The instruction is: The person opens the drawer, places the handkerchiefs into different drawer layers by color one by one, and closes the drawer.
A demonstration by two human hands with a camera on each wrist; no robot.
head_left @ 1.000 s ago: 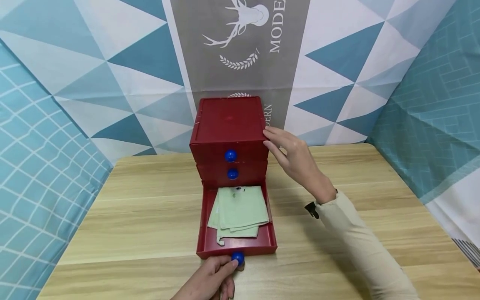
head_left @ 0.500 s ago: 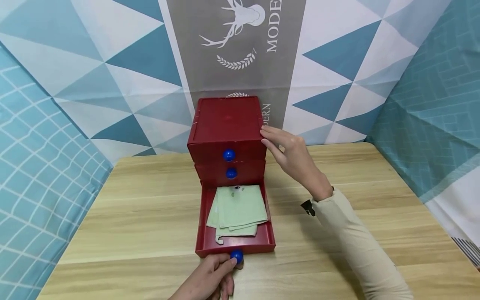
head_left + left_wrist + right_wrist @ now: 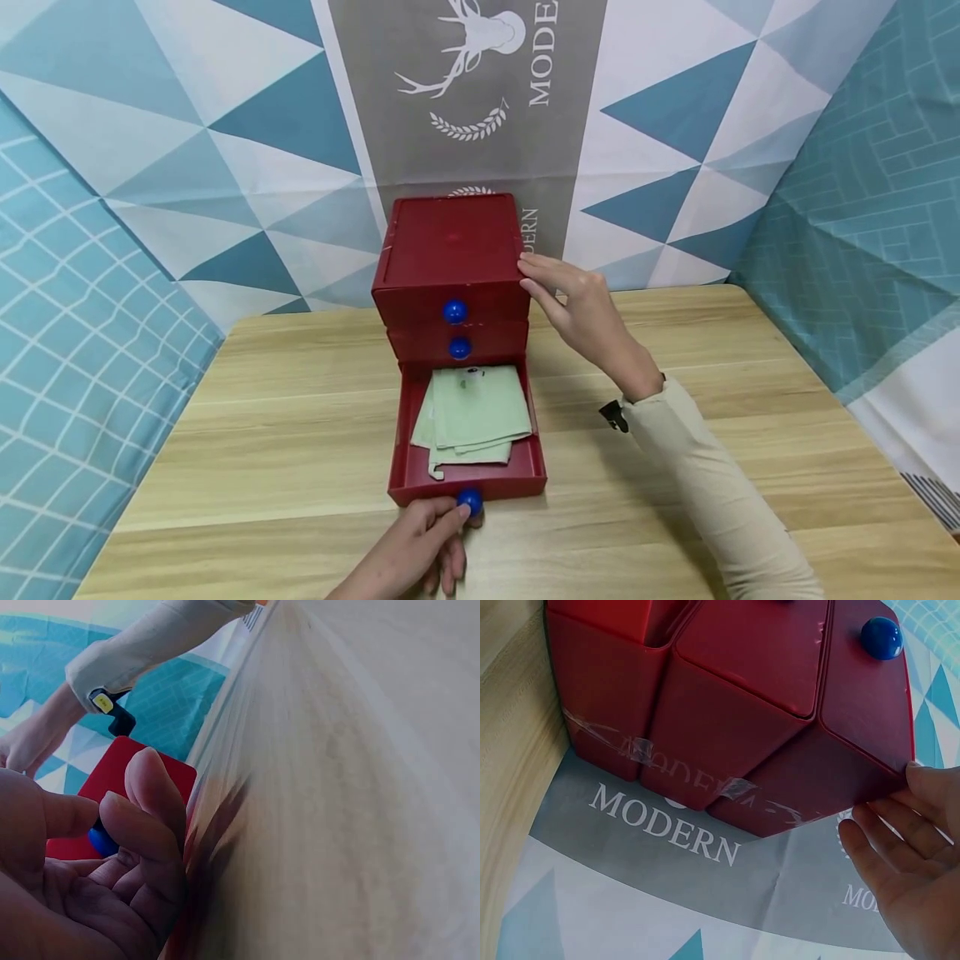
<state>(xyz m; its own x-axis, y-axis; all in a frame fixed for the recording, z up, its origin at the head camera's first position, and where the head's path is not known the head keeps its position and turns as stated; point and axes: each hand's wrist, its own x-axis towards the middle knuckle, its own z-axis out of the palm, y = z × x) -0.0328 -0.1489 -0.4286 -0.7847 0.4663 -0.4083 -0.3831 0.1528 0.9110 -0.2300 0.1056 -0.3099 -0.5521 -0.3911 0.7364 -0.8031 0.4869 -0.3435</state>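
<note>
A red three-tier drawer cabinet (image 3: pixel 453 242) stands at the back of the table, its bottom drawer (image 3: pixel 525 479) pulled out. Inside that drawer lies a folded pale green cloth (image 3: pixel 480 417) with a small dark mark near its back edge. At the drawer's front, my left hand (image 3: pixel 412 542) pinches the round blue knob (image 3: pixel 470 502) between thumb and fingers; in the left wrist view the fingers partly cover the knob (image 3: pixel 103 840). My right hand (image 3: pixel 581 304) rests with extended fingers on the cabinet's upper right front edge, and the right wrist view shows the fingertips (image 3: pixel 862 817) at that corner.
The upper two drawers are closed, each with a blue knob (image 3: pixel 455 312). Clear tape (image 3: pixel 705 776) runs along the cabinet's side. Behind the wooden table (image 3: pixel 300 450) hangs a patterned cloth backdrop (image 3: pixel 480 150), with blue cloth walls at both sides.
The bottom drawer, with the cloth in it, has slid slightly inward toward the cabinet along with my left hand. My right hand stays at the cabinet's corner; the head view has shifted a little.
</note>
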